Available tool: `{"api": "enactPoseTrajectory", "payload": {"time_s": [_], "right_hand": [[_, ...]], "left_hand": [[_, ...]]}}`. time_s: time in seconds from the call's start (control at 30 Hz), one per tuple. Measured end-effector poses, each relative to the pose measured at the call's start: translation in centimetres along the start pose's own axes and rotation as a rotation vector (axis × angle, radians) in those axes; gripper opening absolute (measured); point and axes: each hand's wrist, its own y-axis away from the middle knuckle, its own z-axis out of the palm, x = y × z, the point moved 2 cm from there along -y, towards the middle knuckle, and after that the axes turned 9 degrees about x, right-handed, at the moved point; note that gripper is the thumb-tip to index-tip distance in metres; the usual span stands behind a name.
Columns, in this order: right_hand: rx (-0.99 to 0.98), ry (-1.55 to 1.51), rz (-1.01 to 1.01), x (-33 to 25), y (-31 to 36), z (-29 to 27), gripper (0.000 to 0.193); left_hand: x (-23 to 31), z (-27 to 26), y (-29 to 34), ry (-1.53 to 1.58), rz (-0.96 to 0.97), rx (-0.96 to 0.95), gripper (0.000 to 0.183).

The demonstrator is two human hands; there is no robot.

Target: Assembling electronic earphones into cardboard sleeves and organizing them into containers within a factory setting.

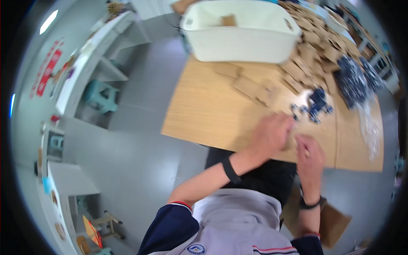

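Over the near edge of the wooden table, my left hand (272, 134) is closed, its fingers curled in toward my other hand. Just to its right is my right hand (311, 155), with thumb and fingers drawn together in a pinch. Both are blurred, and whatever lies between their fingers is too small or hidden to name. Beyond my hands lies a small heap of dark blue and silvery small parts (318, 104). A few flat brown cardboard pieces (250, 87) are laid in a row left of that heap.
A large white plastic tub (242, 44) stands at the table's far edge with a cardboard piece inside. Many brown cardboard pieces (312, 55) are piled to its right. Clear bags of dark blue items (353, 83) lie at the right. An open cardboard box (335, 221) sits below the table.
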Motion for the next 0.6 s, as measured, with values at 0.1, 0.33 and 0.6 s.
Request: {"api": "enactPoseTrajectory", "payload": {"time_s": [0.1, 0.33, 0.6], "right_hand": [[0.104, -0.141, 0.082, 1.4, -0.8, 2.1, 0.009], [0.178, -0.079, 0.374, 1.7, 1.8, -0.6, 0.014], [-0.08, 0.025, 0.345, 1.0, 3.0, 2.5, 0.026]], "left_hand": [[-3.1, -0.3, -0.2, -0.09, -0.091, 0.19, 0.011], [-0.3, -4.6, 0.3, -0.248, -0.189, -0.135, 0.03], [-0.2, -2.0, 2.5, -0.287, -0.16, -0.239, 0.044]]}}
